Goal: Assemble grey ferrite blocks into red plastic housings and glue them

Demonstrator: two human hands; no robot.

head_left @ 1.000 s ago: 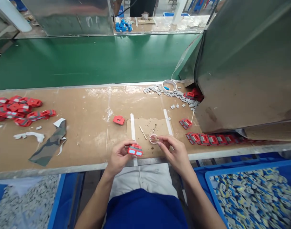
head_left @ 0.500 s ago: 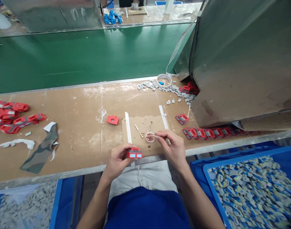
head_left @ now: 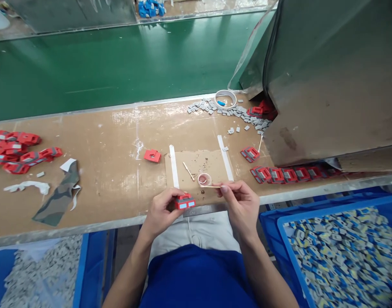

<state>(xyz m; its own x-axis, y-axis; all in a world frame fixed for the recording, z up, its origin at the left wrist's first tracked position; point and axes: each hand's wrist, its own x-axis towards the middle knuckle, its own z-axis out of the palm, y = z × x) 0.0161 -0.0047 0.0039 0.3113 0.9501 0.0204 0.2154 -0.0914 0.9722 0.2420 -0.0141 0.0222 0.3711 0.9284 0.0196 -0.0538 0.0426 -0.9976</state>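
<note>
A red and grey toy vehicle part [head_left: 185, 202] with two pale blue panels is pinched in my left hand [head_left: 162, 210] at the table's front edge. My right hand [head_left: 242, 205] grips a thin wooden stick [head_left: 212, 186], its far tip pointing left just in front of a small round clear dish [head_left: 204, 179]. Reddish-brown liquid seems to be in the dish. Beside it on the cardboard sheet [head_left: 197, 158] lies a cotton swab [head_left: 188, 171]. One separate red piece [head_left: 152, 155] rests left of the sheet.
Red vehicles [head_left: 289, 174] stand in a row at right, and more [head_left: 25, 152] are piled at far left. A tape roll [head_left: 225, 99] sits among small grey pieces. A metal housing [head_left: 331, 85] rises at right. Blue bins [head_left: 281, 222] flank my legs below the table.
My right hand has drawn the stick back from over the dish to its near side. The camera view has tilted downward slightly. My left hand still holds the red vehicle.
</note>
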